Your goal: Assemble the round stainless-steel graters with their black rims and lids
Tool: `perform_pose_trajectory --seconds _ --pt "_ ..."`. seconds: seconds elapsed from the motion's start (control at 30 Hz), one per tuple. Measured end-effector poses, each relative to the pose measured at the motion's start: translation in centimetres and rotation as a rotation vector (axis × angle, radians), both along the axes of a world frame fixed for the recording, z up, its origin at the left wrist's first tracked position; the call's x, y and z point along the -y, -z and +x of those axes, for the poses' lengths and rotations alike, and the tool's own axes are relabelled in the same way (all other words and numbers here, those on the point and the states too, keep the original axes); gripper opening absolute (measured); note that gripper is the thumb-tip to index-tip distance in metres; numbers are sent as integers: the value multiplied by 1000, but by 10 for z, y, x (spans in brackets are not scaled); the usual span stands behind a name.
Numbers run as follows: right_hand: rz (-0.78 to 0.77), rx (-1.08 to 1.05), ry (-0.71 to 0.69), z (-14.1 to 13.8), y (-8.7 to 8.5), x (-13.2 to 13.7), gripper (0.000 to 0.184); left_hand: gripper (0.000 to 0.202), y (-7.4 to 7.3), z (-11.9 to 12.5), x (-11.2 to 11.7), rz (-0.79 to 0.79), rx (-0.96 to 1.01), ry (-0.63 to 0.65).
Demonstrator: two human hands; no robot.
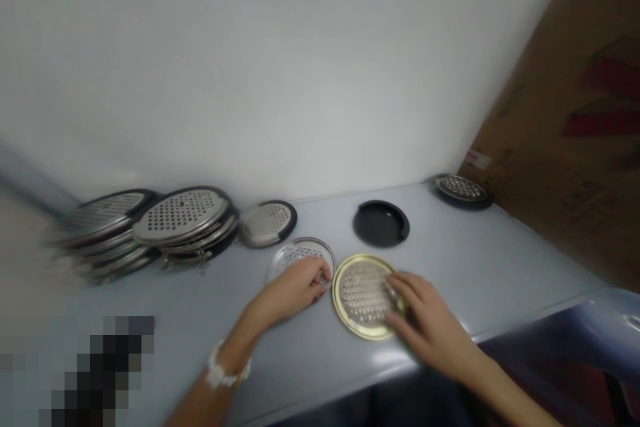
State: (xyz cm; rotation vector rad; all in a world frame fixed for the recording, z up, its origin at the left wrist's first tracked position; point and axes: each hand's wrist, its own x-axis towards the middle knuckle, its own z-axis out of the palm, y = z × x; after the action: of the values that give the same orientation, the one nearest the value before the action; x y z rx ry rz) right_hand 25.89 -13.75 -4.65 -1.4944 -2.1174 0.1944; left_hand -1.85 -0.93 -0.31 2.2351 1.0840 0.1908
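My left hand (293,288) pinches the near rim of a thin perforated silver disc (299,253), which lies flat on the pale blue table (450,267). My right hand (425,313) grips the right edge of a gold-rimmed perforated disc (361,297), and its fingers cover part of the holes. The two discs lie side by side, almost touching. Just beyond them are a black round lid (381,223) and a steel grater disc in a black frame (267,223). A white beaded bracelet (225,368) circles my left wrist.
Two stacks of steel perforated discs with black frames (180,220) stand at the table's left end. Another framed disc (461,190) sits in the far corner against a cardboard sheet (550,113). A white wall rises behind, and a blue plastic chair (600,327) stands at lower right.
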Motion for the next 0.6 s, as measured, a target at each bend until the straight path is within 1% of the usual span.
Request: perform_pose_trajectory --seconds 0.13,0.27,0.4,0.43,0.5,0.57,0.6 --pt "-3 15 -1 1 3 0 48 12 -1 2 3 -9 -2 -10" --pt "14 21 5 2 8 -1 48 7 -4 6 8 46 -14 -64" --pt "30 20 11 2 10 -1 49 4 -9 1 4 99 69 -102" --pt "31 19 9 2 10 -1 49 4 -11 -2 1 120 100 -141" --pt "35 17 5 2 9 0 49 5 -14 -12 -9 173 135 -269" --pt "32 16 2 1 8 0 49 10 -17 -25 -19 249 98 -424" --pt "30 16 3 1 7 0 49 15 -18 -31 -23 291 51 -481"
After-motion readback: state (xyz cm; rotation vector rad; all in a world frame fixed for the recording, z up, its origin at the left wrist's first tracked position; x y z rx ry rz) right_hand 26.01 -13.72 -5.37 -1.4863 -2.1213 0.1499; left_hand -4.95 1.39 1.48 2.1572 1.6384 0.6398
